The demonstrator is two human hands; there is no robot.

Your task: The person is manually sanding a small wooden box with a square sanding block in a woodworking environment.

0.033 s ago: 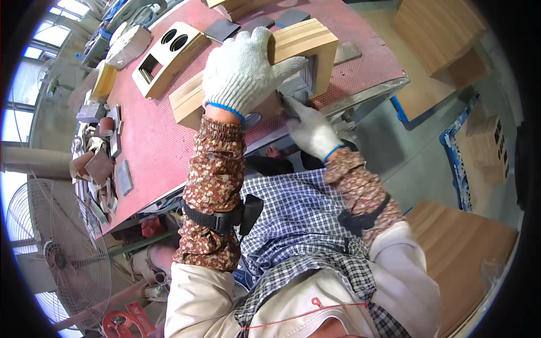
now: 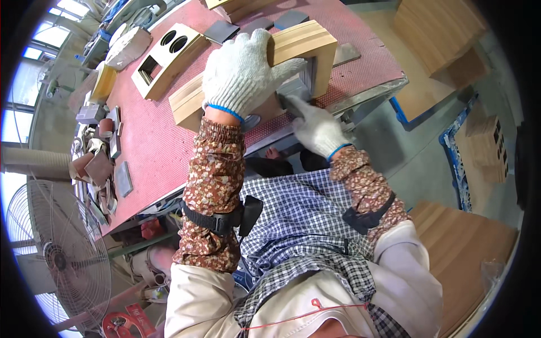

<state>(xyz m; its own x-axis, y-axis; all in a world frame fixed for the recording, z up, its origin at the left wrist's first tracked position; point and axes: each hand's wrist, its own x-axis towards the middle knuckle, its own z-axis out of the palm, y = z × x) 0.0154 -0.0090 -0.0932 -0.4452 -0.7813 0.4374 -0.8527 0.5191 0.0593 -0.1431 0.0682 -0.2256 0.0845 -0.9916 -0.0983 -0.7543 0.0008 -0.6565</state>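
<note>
A pale wooden box (image 2: pixel 304 42) with openings in its near face stands tilted on the red bench top. My gloved left hand (image 2: pixel 239 70) lies over its upper edge, fingers wrapped round the far side and thumb along the top, holding it steady. At the opening in the box's near face is my gloved right hand (image 2: pixel 318 129), slightly blurred. Its fingers close on a small dark grey pad (image 2: pixel 290 105), partly hidden, which looks like a sanding pad. Part of the near face is hidden behind my left wrist.
A second wooden box (image 2: pixel 169 59) with two round holes and a square one lies on the red bench (image 2: pixel 152 135). Grey pads (image 2: pixel 221 31) lie beyond the held box. Sandpaper scraps (image 2: pixel 96 163) heap at the left, near a large fan (image 2: pixel 56 256). Wooden panels (image 2: pixel 439 34) stand at right.
My right hand has shifted slightly right and toward me with the pad. My left hand and the box have barely moved.
</note>
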